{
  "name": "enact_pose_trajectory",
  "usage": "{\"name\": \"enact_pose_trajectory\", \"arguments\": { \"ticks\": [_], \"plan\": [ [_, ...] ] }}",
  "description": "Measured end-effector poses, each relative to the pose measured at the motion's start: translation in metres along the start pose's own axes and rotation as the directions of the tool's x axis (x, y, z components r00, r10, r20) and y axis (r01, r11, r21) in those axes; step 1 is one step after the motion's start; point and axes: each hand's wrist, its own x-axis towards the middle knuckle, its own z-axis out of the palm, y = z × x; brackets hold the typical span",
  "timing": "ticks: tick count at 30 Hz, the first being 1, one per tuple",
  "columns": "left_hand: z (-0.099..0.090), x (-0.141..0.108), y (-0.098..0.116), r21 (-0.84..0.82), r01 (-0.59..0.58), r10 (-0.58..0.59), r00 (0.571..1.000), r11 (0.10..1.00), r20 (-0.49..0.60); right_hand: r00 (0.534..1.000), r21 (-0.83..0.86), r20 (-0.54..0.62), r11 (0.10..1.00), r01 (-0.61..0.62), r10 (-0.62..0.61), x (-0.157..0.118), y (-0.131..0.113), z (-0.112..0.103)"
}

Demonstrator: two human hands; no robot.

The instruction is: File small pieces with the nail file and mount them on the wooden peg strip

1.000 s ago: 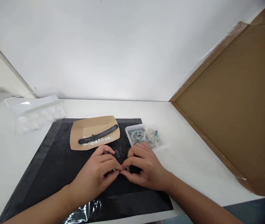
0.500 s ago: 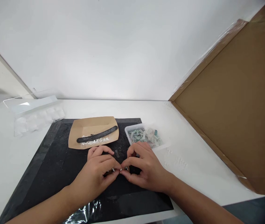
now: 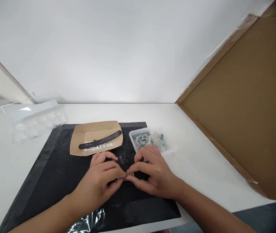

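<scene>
My left hand [image 3: 101, 177] and my right hand [image 3: 154, 173] meet fingertip to fingertip over a black mat [image 3: 55, 168]. Thumb and forefinger are pinched on each side around something tiny and partly shiny, mostly hidden by the fingers. Just behind the hands a small clear piece [image 3: 121, 160] lies on the mat. Behind my left hand, a brown paper tray [image 3: 89, 127] holds a dark curved file [image 3: 100, 141] and white flakes [image 3: 96, 148]. A white plastic tub [image 3: 138, 131] of greenish and clear pieces stands behind my right hand.
At the left, a clear plastic case [image 3: 39, 124] with white contents lies on the white table [image 3: 201, 155]. Tall cardboard [image 3: 240, 106] stands along the right side. A white wall [image 3: 118, 58] rises behind. Small clear bits [image 3: 188, 169] lie right of the tub.
The view has shifted slightly. My right fingers have moved a little at the pinch, and the small white bit seen between the fingertips earlier is now mostly covered.
</scene>
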Motion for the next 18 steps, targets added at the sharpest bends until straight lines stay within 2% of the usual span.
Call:
{"name": "enact_pose_trajectory", "arguments": {
  "ticks": [8, 13, 18],
  "plan": [
    [-0.002, 0.003, 0.001, 0.035, -0.111, 0.111, 0.994, 0.993, 0.0, 0.976, 0.093, -0.218, 0.996, -0.007, 0.027, 0.0, 0.007, -0.009],
    [-0.007, 0.007, 0.005, 0.11, -0.159, 0.157, 0.987, 0.981, 0.025, 0.956, 0.165, -0.264, 0.982, -0.087, 0.129, -0.004, 0.005, -0.01],
    [-0.005, 0.007, 0.005, 0.193, -0.198, 0.189, 0.98, 0.961, 0.06, 0.952, 0.17, -0.261, 0.979, -0.114, 0.157, -0.003, 0.001, -0.012]
  ]
}}
